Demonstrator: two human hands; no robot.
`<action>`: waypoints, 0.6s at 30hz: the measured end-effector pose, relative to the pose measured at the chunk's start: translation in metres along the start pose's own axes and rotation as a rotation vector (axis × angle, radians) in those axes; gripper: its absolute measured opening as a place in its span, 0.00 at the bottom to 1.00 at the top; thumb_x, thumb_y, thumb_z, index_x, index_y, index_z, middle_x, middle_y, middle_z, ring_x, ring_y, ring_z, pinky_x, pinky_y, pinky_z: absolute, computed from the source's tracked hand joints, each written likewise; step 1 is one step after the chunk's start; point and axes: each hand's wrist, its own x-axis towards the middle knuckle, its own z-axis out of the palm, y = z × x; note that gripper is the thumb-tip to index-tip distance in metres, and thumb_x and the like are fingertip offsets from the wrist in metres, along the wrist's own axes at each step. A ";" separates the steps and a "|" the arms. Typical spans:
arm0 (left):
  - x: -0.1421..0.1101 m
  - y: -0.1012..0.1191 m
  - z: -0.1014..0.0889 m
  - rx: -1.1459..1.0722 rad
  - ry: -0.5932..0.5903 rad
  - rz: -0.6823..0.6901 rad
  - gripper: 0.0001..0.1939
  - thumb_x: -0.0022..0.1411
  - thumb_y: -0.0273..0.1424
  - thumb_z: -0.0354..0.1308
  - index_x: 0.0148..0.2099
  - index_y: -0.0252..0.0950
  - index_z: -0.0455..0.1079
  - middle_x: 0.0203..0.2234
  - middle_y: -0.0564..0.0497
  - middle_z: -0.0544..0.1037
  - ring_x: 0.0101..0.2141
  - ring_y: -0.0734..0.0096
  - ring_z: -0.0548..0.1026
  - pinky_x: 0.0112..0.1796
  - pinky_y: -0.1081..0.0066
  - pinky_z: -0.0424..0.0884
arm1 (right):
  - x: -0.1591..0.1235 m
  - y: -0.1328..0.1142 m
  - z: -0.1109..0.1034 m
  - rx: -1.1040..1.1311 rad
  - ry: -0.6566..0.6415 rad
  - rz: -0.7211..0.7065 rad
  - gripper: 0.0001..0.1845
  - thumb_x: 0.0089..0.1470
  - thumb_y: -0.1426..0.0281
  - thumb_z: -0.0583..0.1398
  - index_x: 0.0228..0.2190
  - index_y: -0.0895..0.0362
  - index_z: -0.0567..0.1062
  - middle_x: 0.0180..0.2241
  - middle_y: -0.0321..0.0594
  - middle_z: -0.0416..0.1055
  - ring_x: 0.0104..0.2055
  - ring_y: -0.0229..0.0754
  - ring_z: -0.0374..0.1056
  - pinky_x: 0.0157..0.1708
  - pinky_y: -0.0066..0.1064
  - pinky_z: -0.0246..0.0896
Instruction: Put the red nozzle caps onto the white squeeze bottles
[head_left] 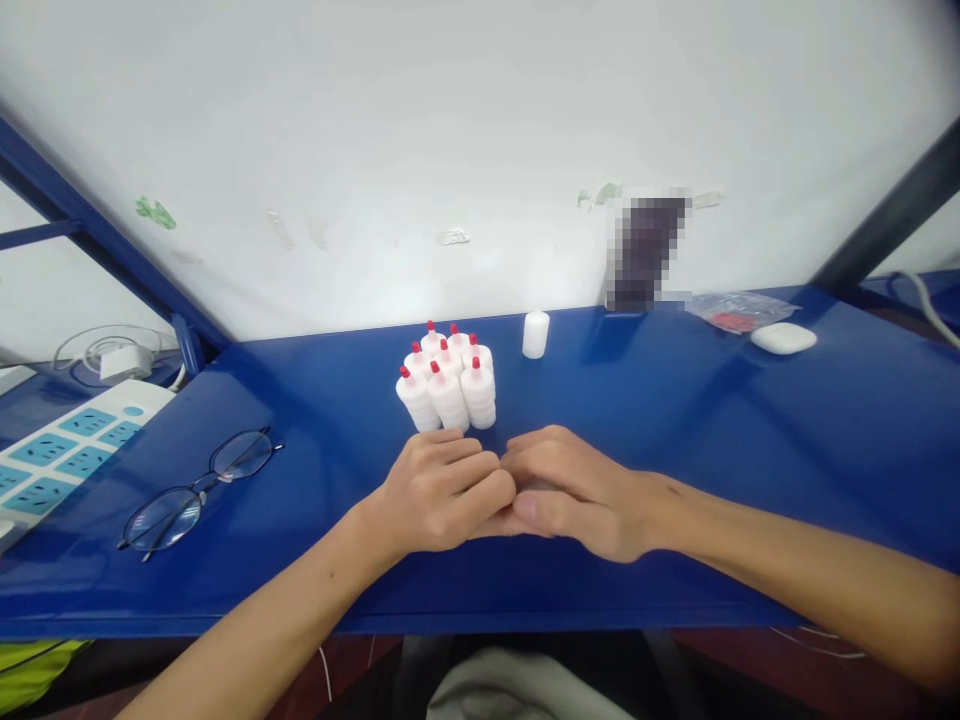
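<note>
My left hand (439,490) and my right hand (577,490) rest together on the blue table (750,440), fingers curled and pressed against each other. Whatever lies between the fingers is hidden. Just beyond my hands stands a tight cluster of several small white bottles with red caps (448,385). A single white bottle without a red cap (535,334) stands apart, further back and to the right.
A pair of glasses (196,490) lies at the left. A white and teal power strip (67,445) sits at the far left edge. At the back right are a clear plastic bag with red pieces (739,310) and a white oval case (783,338). A white wall closes the back.
</note>
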 end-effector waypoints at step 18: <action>0.001 0.007 0.002 -0.012 -0.037 0.035 0.20 0.72 0.27 0.46 0.25 0.35 0.62 0.16 0.55 0.61 0.18 0.74 0.57 0.22 0.68 0.51 | 0.004 -0.013 0.001 -0.088 -0.070 0.149 0.20 0.52 0.70 0.54 0.16 0.57 0.49 0.17 0.29 0.42 0.20 0.30 0.40 0.21 0.28 0.39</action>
